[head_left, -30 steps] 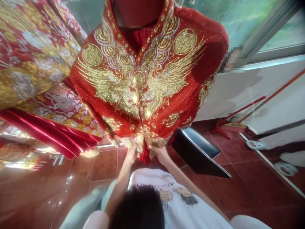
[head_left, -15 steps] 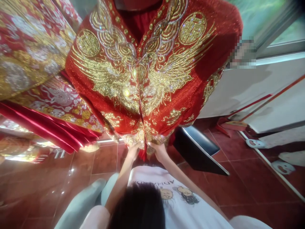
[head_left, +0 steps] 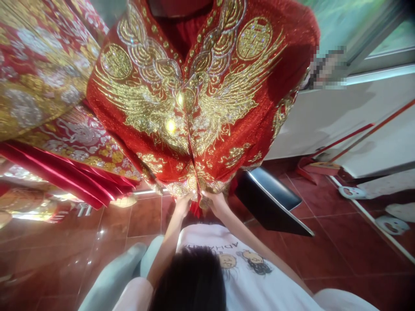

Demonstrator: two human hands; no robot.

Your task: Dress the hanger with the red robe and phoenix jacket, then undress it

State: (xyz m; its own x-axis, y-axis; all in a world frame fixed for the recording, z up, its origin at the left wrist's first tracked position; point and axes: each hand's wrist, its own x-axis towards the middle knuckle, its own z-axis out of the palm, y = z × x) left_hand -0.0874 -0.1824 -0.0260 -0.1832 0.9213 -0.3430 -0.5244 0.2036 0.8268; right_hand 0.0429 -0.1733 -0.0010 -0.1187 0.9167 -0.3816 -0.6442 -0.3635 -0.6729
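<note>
A red embroidered jacket (head_left: 227,142) with gold phoenix wings, round medallions and a silver-gold collar hangs upright in front of me. My left hand (head_left: 184,203) grips the bottom hem on the left of the front opening, thumb on top and fingers behind the cloth. On the other side of the slit, my right hand (head_left: 214,202) pinches the hem in the same way. The two hands are close together but apart, with a bit of red cloth hanging between them. My fingers under the hem are mostly hidden.
More red and gold embroidered garments (head_left: 39,77) hang at the left, above a pleated red skirt (head_left: 65,172). A black panel-like object (head_left: 269,207) stands on the tiled floor (head_left: 340,242) at the right. Beyond it are a red dustpan (head_left: 308,168) and slippers (head_left: 352,192).
The jacket's upper part has shifted slightly left in view. Both hands keep their hold on the hem, nearly still.
</note>
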